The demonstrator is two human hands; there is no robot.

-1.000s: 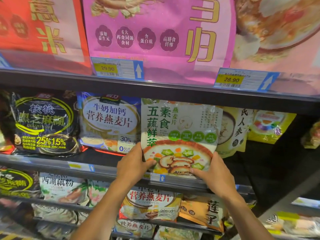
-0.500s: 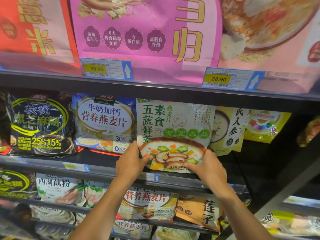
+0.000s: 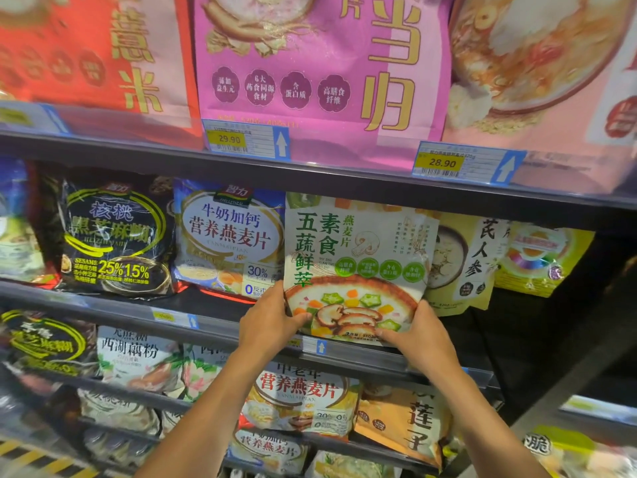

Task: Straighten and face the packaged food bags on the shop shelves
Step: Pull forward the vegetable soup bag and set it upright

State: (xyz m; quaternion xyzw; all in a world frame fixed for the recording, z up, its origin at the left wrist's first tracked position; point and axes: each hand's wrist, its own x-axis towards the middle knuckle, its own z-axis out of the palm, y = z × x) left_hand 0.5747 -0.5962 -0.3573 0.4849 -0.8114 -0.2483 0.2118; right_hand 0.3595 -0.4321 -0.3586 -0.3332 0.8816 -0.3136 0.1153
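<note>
A pale bag with green writing and a bowl of vegetables and mushrooms (image 3: 358, 257) stands upright at the front of the middle shelf (image 3: 220, 331). My left hand (image 3: 272, 320) grips its lower left corner, thumb on the front. My right hand (image 3: 418, 334) holds its lower right corner, fingers along the bottom edge. To its left stand a blue-and-white oat bag (image 3: 229, 236) and a black sesame bag (image 3: 113, 232). To its right sit a cream ginseng bag (image 3: 465, 260) and a yellow bag (image 3: 541, 260) set further back.
The upper shelf carries large red (image 3: 96, 53), pink (image 3: 320, 70) and pale pink bags (image 3: 541, 74) with price tags (image 3: 246, 139) on its rail. Lower shelves hold more bags, among them an orange one (image 3: 410, 426). A dark gap lies at the far right of the middle shelf.
The vegetable bag has stayed in both hands and shifted slightly back onto the shelf; my head has moved closer and a little left.
</note>
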